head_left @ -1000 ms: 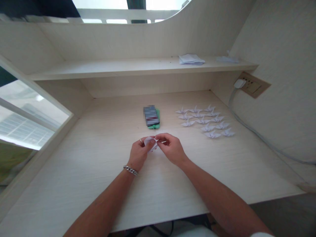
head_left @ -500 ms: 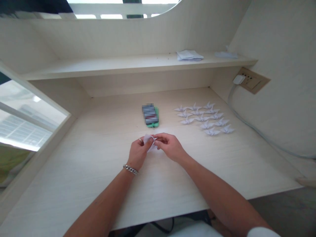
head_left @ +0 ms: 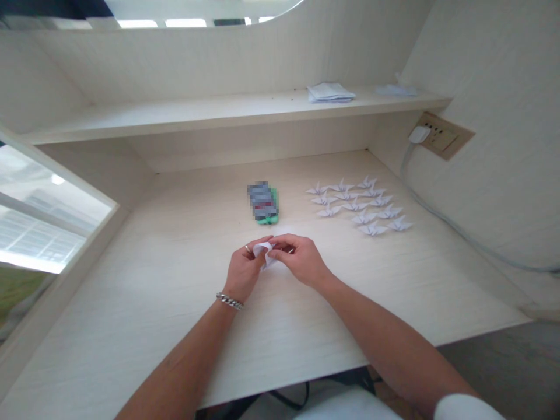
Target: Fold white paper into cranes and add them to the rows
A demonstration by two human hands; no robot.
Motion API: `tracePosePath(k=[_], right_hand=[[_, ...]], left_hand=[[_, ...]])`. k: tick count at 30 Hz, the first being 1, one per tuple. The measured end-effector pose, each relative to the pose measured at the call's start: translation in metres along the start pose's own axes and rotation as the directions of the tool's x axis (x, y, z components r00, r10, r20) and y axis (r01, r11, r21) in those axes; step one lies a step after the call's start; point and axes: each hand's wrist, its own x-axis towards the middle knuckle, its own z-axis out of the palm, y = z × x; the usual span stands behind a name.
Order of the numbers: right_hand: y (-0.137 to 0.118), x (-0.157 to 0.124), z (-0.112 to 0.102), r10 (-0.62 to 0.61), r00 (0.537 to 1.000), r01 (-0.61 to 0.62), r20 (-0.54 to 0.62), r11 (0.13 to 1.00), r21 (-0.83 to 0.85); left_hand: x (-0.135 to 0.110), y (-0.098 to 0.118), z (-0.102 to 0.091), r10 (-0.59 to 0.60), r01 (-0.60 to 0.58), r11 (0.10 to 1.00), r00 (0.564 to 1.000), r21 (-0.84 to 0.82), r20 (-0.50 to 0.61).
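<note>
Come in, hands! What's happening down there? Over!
Left grip and right grip: both on white paper. Paper cranes: off right. Blurred green-edged item: just beyond.

A silvery chain bracelet (head_left: 230, 301), thin ring (head_left: 248, 249) and white sleeve (head_left: 466, 407) are worn.

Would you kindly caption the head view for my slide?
Left hand and right hand hold white paper; folded paper cranes sit on the desk.
</note>
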Motion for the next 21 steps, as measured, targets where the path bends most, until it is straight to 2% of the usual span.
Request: tracePosePath(k=[8, 15, 21], right_hand=[[-0.003, 0.0, -0.002, -0.056, 0.998, 0.05, -0.038, 0.989, -0.142], [0.001, 0.002, -0.005, -0.052, 0.996, 0.033, -0.075, 0.97, -0.24], [0.005, 0.004, -0.006, 0.012, 0.993, -0.038, -0.115, 0.973, -0.226]], left_hand=[[-0.002, 0.004, 0.001, -0.019, 0.017, 0.998, 0.999, 0.057, 0.026], [-0.003, 0.006, 0.005, -0.084, 0.085, 0.993, 0.996, -0.088, 0.01], [-0.006, 0.013, 0.006, -0.018, 0.021, 0.993, 1.0, 0.114, -0.023]])
